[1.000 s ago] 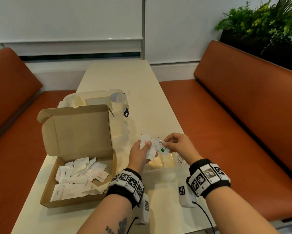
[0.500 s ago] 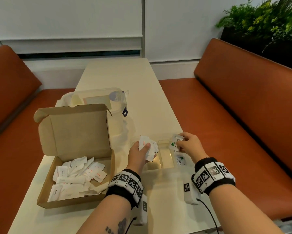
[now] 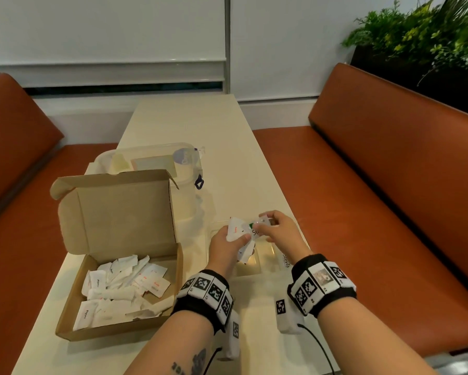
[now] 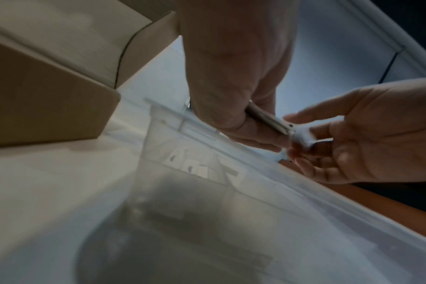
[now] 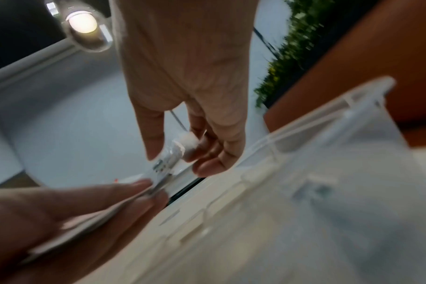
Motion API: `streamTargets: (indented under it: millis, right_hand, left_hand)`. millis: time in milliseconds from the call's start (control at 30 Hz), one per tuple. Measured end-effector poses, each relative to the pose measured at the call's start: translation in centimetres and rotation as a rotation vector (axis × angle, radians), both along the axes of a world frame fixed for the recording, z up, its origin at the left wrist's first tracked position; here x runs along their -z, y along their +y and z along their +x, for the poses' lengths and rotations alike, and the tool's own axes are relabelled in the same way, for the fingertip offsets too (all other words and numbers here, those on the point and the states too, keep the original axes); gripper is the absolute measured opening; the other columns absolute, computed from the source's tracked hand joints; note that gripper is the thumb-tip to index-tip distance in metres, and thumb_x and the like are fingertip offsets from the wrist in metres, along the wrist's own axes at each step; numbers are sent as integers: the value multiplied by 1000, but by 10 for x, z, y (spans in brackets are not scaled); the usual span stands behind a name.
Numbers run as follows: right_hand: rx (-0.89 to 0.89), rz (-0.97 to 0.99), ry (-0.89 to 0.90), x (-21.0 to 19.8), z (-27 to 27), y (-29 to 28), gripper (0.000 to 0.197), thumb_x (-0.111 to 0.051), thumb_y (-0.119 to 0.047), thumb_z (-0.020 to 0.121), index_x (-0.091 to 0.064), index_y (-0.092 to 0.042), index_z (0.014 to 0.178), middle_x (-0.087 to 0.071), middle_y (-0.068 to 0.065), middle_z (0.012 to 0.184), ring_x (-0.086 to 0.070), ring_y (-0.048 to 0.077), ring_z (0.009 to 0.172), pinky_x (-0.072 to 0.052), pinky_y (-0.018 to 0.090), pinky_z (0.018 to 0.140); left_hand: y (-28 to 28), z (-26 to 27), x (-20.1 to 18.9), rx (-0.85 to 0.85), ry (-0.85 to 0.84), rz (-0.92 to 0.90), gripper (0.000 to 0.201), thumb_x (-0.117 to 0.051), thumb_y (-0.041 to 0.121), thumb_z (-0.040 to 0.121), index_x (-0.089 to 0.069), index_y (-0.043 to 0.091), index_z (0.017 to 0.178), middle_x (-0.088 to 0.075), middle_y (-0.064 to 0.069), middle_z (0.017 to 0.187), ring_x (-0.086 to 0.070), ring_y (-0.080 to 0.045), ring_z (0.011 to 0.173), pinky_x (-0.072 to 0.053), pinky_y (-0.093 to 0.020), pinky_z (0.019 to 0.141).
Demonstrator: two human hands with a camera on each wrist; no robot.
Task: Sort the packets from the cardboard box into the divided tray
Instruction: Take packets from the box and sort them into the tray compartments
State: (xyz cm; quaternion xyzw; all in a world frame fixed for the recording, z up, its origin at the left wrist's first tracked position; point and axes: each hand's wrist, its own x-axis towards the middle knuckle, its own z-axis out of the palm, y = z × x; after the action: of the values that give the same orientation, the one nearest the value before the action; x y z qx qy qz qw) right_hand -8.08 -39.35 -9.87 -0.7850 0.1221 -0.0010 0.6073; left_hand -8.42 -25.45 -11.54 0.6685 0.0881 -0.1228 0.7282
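The open cardboard box (image 3: 73, 315) lies at the table's left, with several white packets (image 3: 119, 288) inside. Over the clear divided tray (image 3: 250, 267), my left hand (image 3: 243, 239) grips a small stack of white packets (image 3: 235, 230). My right hand (image 3: 262, 226) pinches a green-marked packet (image 3: 255, 230) at the top of that stack. From the right wrist, the thumb and fingers of my right hand (image 5: 180, 159) close on the packet (image 5: 169, 161) that sticks out of the stack. The left wrist view shows the stack (image 4: 268, 119) edge-on, above the tray (image 4: 187, 130). One Stevia packet (image 3: 286, 261) lies in the tray's right compartment.
A clear lidded plastic container (image 3: 151, 161) stands behind the box's raised lid (image 3: 119, 212). Orange benches (image 3: 389, 185) run along both sides of the narrow cream table (image 3: 189, 120). Green plants (image 3: 422, 31) fill the back right corner.
Half a second ago my right hand held a green-marked packet to the right over the tray. It has come back left and pinches another packet at the stack. The left hand stayed put.
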Motion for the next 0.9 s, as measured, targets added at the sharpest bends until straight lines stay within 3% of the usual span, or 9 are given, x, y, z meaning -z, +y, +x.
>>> streamTargets:
  millis: [100,200,267,333,467,533,700,767,900]
  right_hand:
    - [-115,-145,-16,-13,7,-6,20,-69,-11,83,-69,-13,103,-65,7,95,-62,15,79,-52,19,69]
    - [-207,-241,43,-18,11,-7,10,-68,-6,83,-71,-10,92,-66,0,82,-58,4,66,-42,6,50]
    - [-203,-274,63,-17,11,-9,7,-69,-7,82,-70,-10,88,-65,0,75,-58,-1,57,-41,6,47]
    - [-136,-308,67,-14,10,-16,5,-68,-5,82,-67,-10,84,-65,0,71,-56,-4,48,-44,8,49]
    - [131,-553,117,1,4,-37,18,-49,5,86,-58,-11,86,-59,3,85,-55,11,66,-50,22,58]
    - [93,-686,183,9,1,-39,22,-43,8,86,-55,-10,88,-57,4,86,-53,18,71,-49,28,62]
    - [-42,-834,289,27,-1,-31,21,-40,5,87,-58,-3,95,-61,10,94,-56,21,78,-53,29,74]
    - [-104,-906,327,28,-2,-30,23,-40,2,89,-59,-3,100,-64,11,100,-61,23,86,-50,25,72]
    - [-196,-1105,320,23,-2,-26,23,-42,1,90,-60,-5,102,-66,10,104,-65,23,94,-45,24,69]
  left_hand:
    - [1,0,-2,44,-6,10,32,-65,1,86,-58,-1,117,-65,-26,108,-66,-38,84,-57,-43,73]
    - [0,0,-1,55,-4,24,31,-66,2,86,-58,0,116,-65,-26,108,-66,-38,85,-55,-47,80]
    - [1,0,0,42,-4,31,30,-66,5,86,-58,1,115,-66,-25,107,-66,-37,86,-55,-46,79]
    - [3,1,3,16,-10,73,29,-66,8,87,-58,1,114,-65,-24,109,-65,-40,95,-52,-53,87]
    - [10,3,6,-29,16,23,26,-60,7,91,-55,1,116,-62,-28,110,-65,-37,85,-54,-47,81]
    - [12,4,7,-32,35,-11,26,-58,7,92,-54,1,117,-62,-29,111,-64,-34,80,-53,-44,76]
    - [10,3,6,-24,50,-51,29,-56,6,93,-53,0,121,-61,-28,115,-63,-34,87,-55,-36,67]
    - [10,3,5,-21,50,-53,29,-56,6,93,-52,0,122,-60,-29,116,-62,-34,87,-53,-32,62]
    - [10,3,4,0,43,-48,30,-56,7,94,-52,0,123,-60,-30,116,-62,-35,89,-53,-36,67]
